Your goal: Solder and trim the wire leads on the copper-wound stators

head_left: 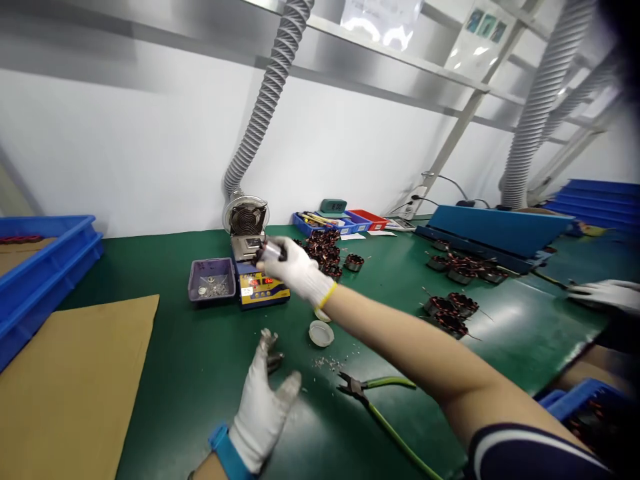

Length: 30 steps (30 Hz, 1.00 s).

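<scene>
Right hand [295,268], gloved, is stretched out over the solder station [257,277] w/ fingers closed around a small coil part [273,251]. Left hand [263,407] hovers low over the green surface [200,373], fingers loosely open, holding nothing afaict. Green-handled cutters [373,387] lie just right of it, white cap [321,333] nearby.

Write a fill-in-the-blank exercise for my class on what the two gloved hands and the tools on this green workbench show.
1. The right hand holds a small part over the solder station, reaching out to the ____ of the purple tray.
2. The cutters lying on the green mat have ____ handles.
3. The left hand wears a ____ glove.
4. The small white cup sits ____ the two hands.

Missing words: right; green; white; between
</scene>
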Available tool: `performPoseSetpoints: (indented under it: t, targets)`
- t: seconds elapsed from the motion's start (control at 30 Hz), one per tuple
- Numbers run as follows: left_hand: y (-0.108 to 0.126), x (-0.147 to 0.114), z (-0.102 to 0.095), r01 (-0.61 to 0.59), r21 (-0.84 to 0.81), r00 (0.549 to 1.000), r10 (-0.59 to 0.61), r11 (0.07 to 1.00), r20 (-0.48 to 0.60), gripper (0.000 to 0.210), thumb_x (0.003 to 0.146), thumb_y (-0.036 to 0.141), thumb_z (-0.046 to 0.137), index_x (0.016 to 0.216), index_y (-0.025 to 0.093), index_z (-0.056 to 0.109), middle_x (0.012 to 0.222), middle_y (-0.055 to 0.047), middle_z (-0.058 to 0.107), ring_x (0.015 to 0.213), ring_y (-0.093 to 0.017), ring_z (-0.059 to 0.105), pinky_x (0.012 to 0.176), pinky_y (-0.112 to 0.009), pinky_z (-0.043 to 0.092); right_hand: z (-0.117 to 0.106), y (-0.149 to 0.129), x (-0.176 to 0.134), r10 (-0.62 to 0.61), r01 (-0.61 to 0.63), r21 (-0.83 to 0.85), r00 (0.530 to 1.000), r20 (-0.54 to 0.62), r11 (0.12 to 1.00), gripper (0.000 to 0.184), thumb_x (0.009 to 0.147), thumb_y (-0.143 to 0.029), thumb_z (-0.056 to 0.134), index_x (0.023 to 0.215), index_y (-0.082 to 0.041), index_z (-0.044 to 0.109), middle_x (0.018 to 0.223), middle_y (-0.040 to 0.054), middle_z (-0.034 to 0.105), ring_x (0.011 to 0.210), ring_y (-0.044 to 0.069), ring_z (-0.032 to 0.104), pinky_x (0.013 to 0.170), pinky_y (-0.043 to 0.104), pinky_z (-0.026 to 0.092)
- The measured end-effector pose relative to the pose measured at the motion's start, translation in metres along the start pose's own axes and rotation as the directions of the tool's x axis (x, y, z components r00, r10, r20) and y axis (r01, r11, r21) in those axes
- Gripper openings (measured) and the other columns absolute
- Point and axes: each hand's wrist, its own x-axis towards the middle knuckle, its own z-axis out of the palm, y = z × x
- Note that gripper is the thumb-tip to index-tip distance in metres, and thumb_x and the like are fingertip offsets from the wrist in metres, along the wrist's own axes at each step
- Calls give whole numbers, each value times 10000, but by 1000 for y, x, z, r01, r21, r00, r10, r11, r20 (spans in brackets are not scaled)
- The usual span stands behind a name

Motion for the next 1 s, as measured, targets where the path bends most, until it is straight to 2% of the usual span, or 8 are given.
performPoseSetpoints:
  t: [0.07,0.17,0.33,0.53,0.63,0.73,0.87,1.0]
  targets:
    - [11,-3,-2,18,-113,996,-27,993,-81,720,894,427,494,1481,156,176,1439,-221,423,1085,-265,614,933,-444,512,22,15,-46,-18,2,241,998,67,971,715,704,-297,707,1334,-170,394,1093,62,651,927,180,652,809,303,545]
    - [29,-6,-6,21,-234,985,-61,972,-164,708,849,533,541,1403,148,326,1384,-188,495,1174,-279,563,1017,-408,449,52,30,-103,-34,8,433,998,53,901,770,655,-233,706,1350,-214,376,1201,66,584,1054,204,612,921,338,515]
    - [37,-6,-7,123,-387,968,-196,914,-157,579,766,537,635,1160,126,527,1183,-174,649,1102,-303,613,991,-429,465,70,28,-147,56,-51,151,998,-27,987,668,678,-169,638,1312,-284,462,1256,63,483,1097,229,590,951,367,486]
    - [34,-6,-6,246,-420,949,-305,873,-79,530,601,323,765,1052,116,580,1072,-145,696,1007,-298,641,947,-435,481,27,28,-157,71,-39,-145,972,223,989,786,654,-213,662,1380,-346,394,1326,35,468,1062,257,602,875,390,499]
    - [38,-7,-7,286,-398,949,-315,872,-7,482,559,240,748,1003,121,605,976,-107,716,935,-284,655,891,-423,507,-5,33,-156,25,75,-222,909,416,972,852,620,-273,738,1393,-344,386,1344,37,467,1097,279,575,870,395,489]
    - [42,-8,-6,304,-362,950,-309,881,46,488,512,207,734,979,134,610,952,-84,718,927,-280,656,890,-421,509,-30,36,-153,-35,221,-267,827,561,938,738,696,-292,720,1372,-333,425,1298,52,500,1091,273,567,849,383,476]
    - [43,-5,-6,317,-296,948,-305,901,87,546,485,193,727,1015,149,602,1037,-85,706,1005,-284,646,970,-437,474,-41,34,-148,13,304,-394,777,629,867,585,765,-302,679,1316,-345,488,1138,38,575,936,243,617,690,309,473]
    - [42,-8,-11,345,-212,936,-319,914,147,627,479,229,784,1069,153,585,1113,-109,679,1066,-307,624,1002,-459,457,-34,33,-151,-6,396,-509,794,608,764,376,825,-427,621,1184,-319,583,1018,41,595,791,234,636,551,273,435]
